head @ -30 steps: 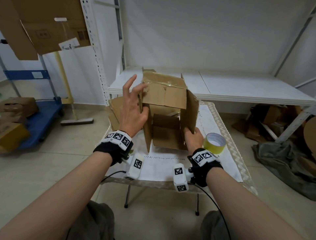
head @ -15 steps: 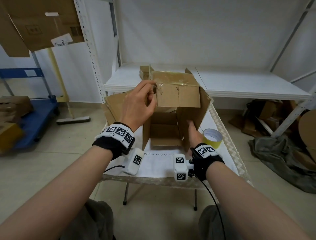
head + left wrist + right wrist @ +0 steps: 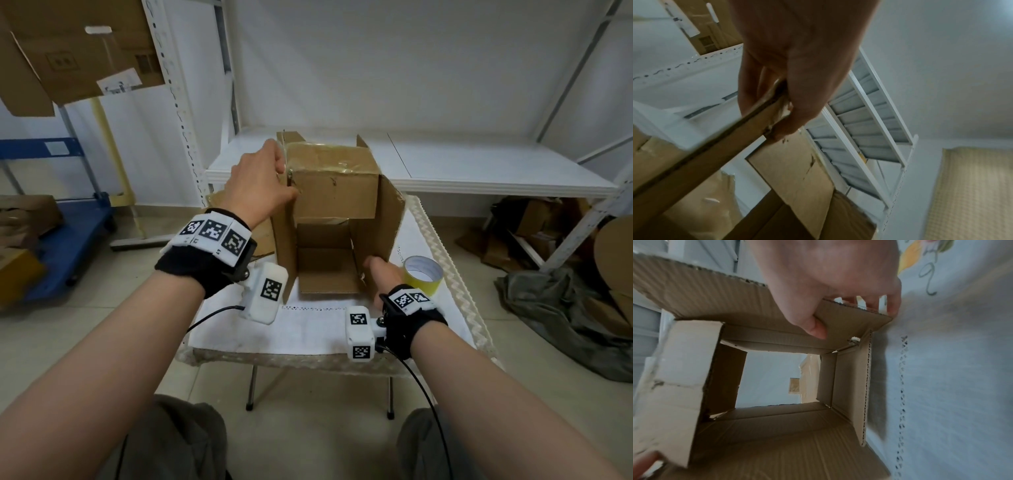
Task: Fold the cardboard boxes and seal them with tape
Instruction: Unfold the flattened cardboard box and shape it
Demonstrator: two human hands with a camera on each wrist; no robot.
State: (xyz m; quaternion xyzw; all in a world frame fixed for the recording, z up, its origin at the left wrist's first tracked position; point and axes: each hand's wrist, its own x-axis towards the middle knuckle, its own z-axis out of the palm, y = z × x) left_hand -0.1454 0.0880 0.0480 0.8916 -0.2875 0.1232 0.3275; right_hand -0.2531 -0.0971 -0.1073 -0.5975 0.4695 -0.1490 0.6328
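A brown cardboard box (image 3: 335, 195) lies on its side on the small table (image 3: 308, 332), its open end facing me with flaps spread. My left hand (image 3: 263, 185) pinches the upper left corner of the box (image 3: 777, 104) between thumb and fingers. My right hand (image 3: 380, 274) grips the lower edge of the right flap (image 3: 851, 316), thumb inside and fingers behind. Through the box (image 3: 772, 379) the far end is open. A roll of yellow tape (image 3: 423, 275) lies on the table just right of my right hand.
A white shelf board (image 3: 479, 164) runs behind the table. Flattened cardboard (image 3: 260, 233) lies at the table's left. On the left stand a blue cart (image 3: 68, 246) with boxes and a hanging cardboard sheet (image 3: 78, 51). Dark cloth and cardboard scraps (image 3: 565, 301) lie on the floor at right.
My left hand went from spread fingers on the left side to pinching the box's upper left corner. The box turned slightly and the right flap swung outward under my right hand.
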